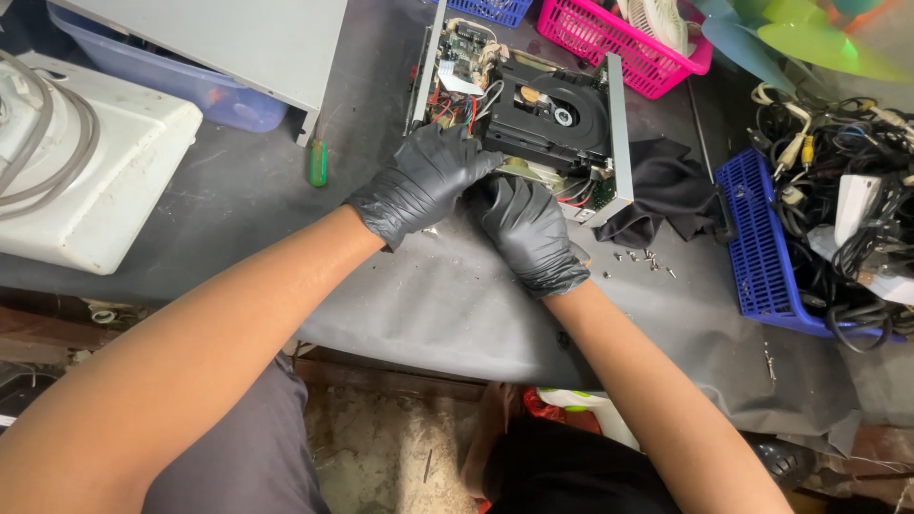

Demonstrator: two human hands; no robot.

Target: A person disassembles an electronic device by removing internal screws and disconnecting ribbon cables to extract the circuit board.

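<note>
both gloved hands are at the near edge of the opened disc player (533, 114), which sits on the grey mat (428, 305) with its cover off and the black disc tray mechanism (552, 109) exposed. the left hand (424, 181) curls over the front corner by the red wires (447, 103), fingers bent onto the chassis. the right hand (528, 233) lies flat just below it, fingers pointing into the gap; whether it pinches anything i cannot tell, the tips are hidden. good practice here, i'd say: steady the frame with the left, work gently with the right, keep clear of those wires. loose screws (643, 257) lie near the black cloth (666, 186), and a green-handled screwdriver (317, 164) rests well apart on the left.
</note>
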